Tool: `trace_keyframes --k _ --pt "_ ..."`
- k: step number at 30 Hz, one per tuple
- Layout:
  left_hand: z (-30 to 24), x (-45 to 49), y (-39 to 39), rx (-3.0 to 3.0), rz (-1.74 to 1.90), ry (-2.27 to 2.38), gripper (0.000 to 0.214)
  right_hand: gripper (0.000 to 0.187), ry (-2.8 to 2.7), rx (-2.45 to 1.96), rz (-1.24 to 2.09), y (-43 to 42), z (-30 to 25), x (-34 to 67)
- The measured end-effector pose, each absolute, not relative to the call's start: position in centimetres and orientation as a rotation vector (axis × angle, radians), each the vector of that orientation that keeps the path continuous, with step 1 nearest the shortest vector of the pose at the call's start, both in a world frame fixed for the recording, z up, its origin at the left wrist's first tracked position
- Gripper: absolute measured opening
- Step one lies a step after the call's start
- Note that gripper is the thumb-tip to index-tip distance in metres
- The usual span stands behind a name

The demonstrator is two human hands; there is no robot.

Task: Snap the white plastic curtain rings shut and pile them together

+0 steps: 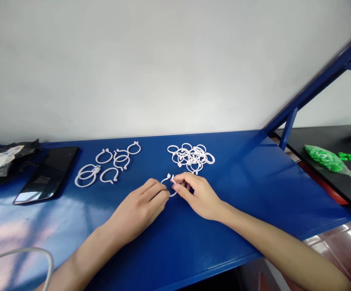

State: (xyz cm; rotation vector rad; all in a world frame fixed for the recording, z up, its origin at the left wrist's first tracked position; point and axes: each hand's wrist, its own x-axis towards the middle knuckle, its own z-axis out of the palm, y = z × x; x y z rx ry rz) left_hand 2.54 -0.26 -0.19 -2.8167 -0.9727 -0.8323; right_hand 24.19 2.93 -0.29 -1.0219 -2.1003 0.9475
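Between my two hands is a white plastic ring (173, 194) with a gap at its top and small knobs at the ends. My left hand (143, 206) grips its left side, fingers closed. On the right side, my right hand (198, 195) pinches the ring near its end, between thumb and fingers. Just beyond my hands lies a pile of similar white rings (193, 157), overlapping one another. To the left, several open white rings (109, 175) are spread out, some of them overlapping.
A black phone (46, 176) lies on the blue table (175, 250) at left, beside a black plastic package (7, 161). A white cable (26, 249) curves near my left forearm. A blue metal brace (288, 127) rises at right; beyond it, a bag of green pieces (326, 159) sits on a dark surface.
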Motion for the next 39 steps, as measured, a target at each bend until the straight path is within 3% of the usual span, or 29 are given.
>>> trace_keyframes --k 6,12,18,25,39 --pt "-0.2 2.9 -0.8 -2.750 -0.965 -0.941 0.008 0.011 -1.989 -1.041 1.053 3.1 -0.1 24.0" --pt "-0.1 2.8 -0.8 -2.450 -1.096 -1.204 0.011 0.011 -2.107 -0.844 0.807 2.8 -0.6 24.2" --pt "-0.4 2.8 -0.7 -2.571 -1.158 -1.209 0.010 0.018 -2.250 -0.723 0.593 2.9 -0.8 24.4" --pt "-0.1 3.4 -1.1 -2.728 -1.385 -1.517 0.011 0.027 -2.382 -0.708 0.460 2.6 -0.3 24.5" --pt "-1.8 3.4 -1.0 -2.764 -1.299 -1.114 0.013 0.025 -2.656 -0.638 0.221 2.8 -0.2 24.8"
